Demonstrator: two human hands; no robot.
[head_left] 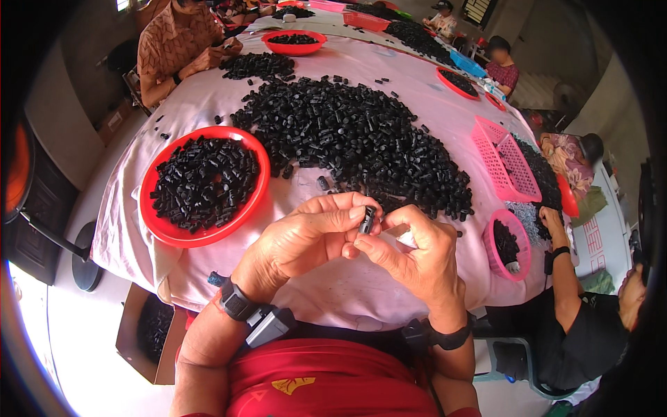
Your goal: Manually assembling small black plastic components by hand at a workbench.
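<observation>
Close in front of me, above the near edge of the table, my left hand (313, 235) pinches a small black cylindrical part (367, 219) between thumb and fingers. Facing it, my right hand (420, 260) has its fingers curled, with the thumb tip just beside the part. A small white thing (408, 239) shows within the curled right hand, mostly hidden, and its kind is unclear. Just beyond both hands spreads a large heap of similar black parts (347, 132). To the left sits a red round tray (262, 182) filled with more of them.
A pale pink cloth (313, 288) covers the long table. Pink baskets (504, 160) stand at the right, beside a seated co-worker's arm (564, 264). Another person (174, 52) handles something at the far left. A cardboard box (132, 326) with black parts stands on the floor.
</observation>
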